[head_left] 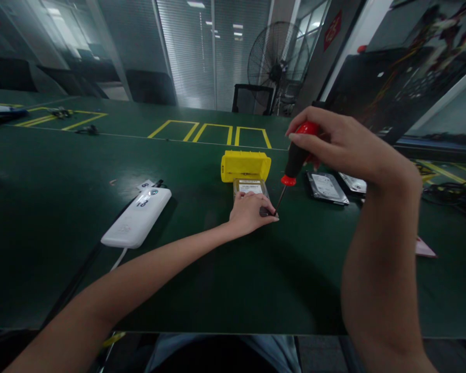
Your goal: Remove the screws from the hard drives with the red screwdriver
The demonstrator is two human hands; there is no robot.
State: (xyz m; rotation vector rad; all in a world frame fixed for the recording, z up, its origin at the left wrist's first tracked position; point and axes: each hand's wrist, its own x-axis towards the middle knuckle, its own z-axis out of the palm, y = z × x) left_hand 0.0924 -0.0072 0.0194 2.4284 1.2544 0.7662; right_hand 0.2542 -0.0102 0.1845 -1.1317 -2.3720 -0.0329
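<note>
My right hand (326, 140) is wrapped round the handle of a red and black screwdriver (295, 158), which tilts down and to the left. Its tip ends at the front right corner of a hard drive (252, 186), next to my left thumb. On that drive rests my left hand (252, 210), fingers bent over it and thumb and forefinger gripping near the corner. Most of the drive's front part is hidden under the hand; a white label shows at its back. Directly behind the drive stands a yellow plastic bin (245, 166), its opening facing me. Any screw at the tip is too small to see.
A white power bank (140, 215) with a cable lies to the left. At right are another hard drive (326, 187), one more drive (353, 182) partly behind my wrist, and a heap of black cables (456, 199). Yellow tape outlines (213, 125) mark the green table's far side.
</note>
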